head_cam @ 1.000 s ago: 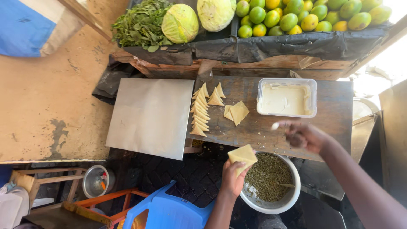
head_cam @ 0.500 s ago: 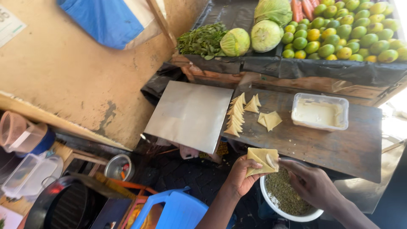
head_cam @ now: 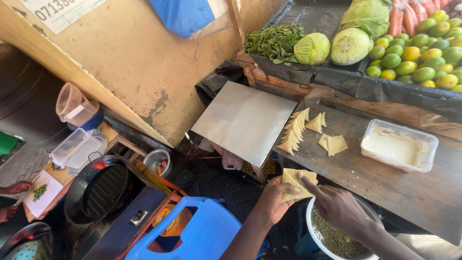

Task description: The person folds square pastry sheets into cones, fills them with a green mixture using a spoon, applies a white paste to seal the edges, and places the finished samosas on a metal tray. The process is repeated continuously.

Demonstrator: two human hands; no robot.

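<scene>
Above the white bowl of green filling [head_cam: 337, 236], the left hand [head_cam: 274, 197] now cups a folded pastry pocket [head_cam: 296, 184] while the right hand [head_cam: 339, 207], earlier reaching toward the batter tub [head_cam: 398, 146], presses its forefinger into the pocket's mouth. Folded triangles [head_cam: 294, 131] line the wooden table [head_cam: 409, 192] beside a steel sheet [head_cam: 243, 121]; a blue plastic chair [head_cam: 192, 236] crowds the person's near side.

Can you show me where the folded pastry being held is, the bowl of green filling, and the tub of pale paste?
folded pastry [head_cam: 294, 182], head view, on its upper flat face.
bowl of green filling [head_cam: 311, 219], head view, on its white left rim.
tub of pale paste [head_cam: 429, 153], head view, on its right wall.
</scene>
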